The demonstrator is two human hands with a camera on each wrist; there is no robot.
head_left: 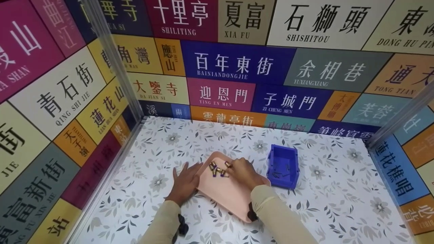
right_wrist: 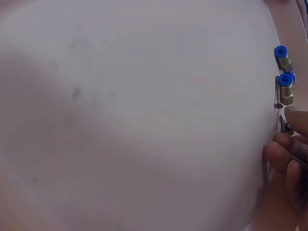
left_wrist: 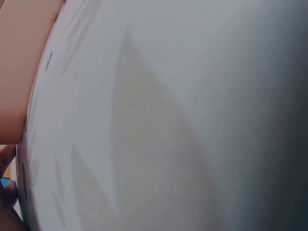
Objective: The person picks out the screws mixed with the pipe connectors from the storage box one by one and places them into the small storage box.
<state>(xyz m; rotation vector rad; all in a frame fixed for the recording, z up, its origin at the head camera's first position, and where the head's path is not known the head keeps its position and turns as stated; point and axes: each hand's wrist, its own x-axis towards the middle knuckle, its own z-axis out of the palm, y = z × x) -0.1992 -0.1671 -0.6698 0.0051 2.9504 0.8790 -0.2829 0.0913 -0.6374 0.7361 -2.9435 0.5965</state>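
Observation:
A pink tray lies on the table, with several brass push-fit fittings with blue collars absent from the left wrist view's visible pink side. In the right wrist view, one fitting lies beside a screw. My left hand rests at the tray's left edge, fingers extended and thumb apart. My right hand reaches into the tray, its curled fingers right at a fitting and a second screw. I cannot tell whether they grip either piece.
A blue bin holding several screws stands right of the tray. The table has a leaf-and-flower pattern. Panels with printed place names enclose its back and sides.

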